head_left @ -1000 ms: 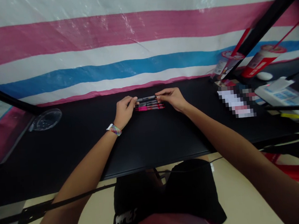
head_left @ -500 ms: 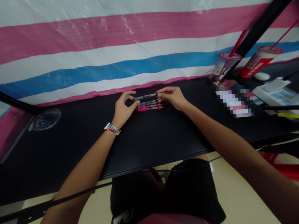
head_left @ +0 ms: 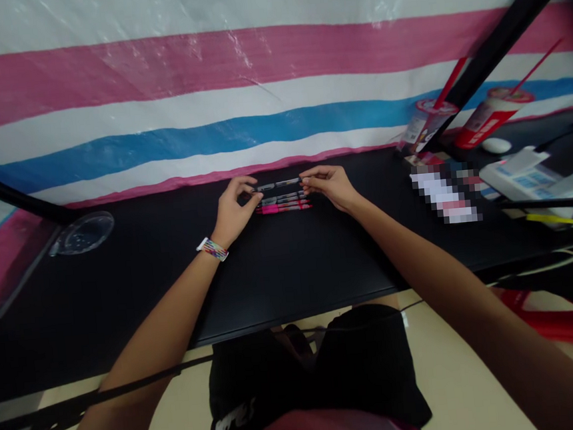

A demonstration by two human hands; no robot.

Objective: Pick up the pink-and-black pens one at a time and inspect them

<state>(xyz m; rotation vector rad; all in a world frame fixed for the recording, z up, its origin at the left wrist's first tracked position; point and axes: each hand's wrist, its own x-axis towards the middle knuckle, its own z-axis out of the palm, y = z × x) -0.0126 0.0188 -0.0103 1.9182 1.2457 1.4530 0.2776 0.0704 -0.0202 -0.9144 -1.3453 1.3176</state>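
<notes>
A dark pen (head_left: pixel 278 184) lies crosswise between my two hands, just beyond a row of other pens. My left hand (head_left: pixel 234 209) pinches its left end between thumb and fingers, and a woven multicoloured band circles that wrist. At the pen's right end, my right hand (head_left: pixel 331 187) closes its thumb and fingertips on the tip. Nearer to me, several pens lie side by side on the black table: dark grey pens (head_left: pixel 284 198) at the back and pink-red pens (head_left: pixel 283 208) in front. My right fingertips are close to the ends of the grey ones.
A clear plastic lid (head_left: pixel 82 233) rests at the left of the black table (head_left: pixel 291 268). To the right stand two drink cups with red straws, one clear (head_left: pixel 426 124) and one red (head_left: pixel 491 117). Near them are a white rounded object (head_left: pixel 496 146) and a power strip (head_left: pixel 529 177).
Both hands keep hold of the pen, with the left thumb and fingers shifting slightly at its end. The whole view has drifted a little as the camera moved.
</notes>
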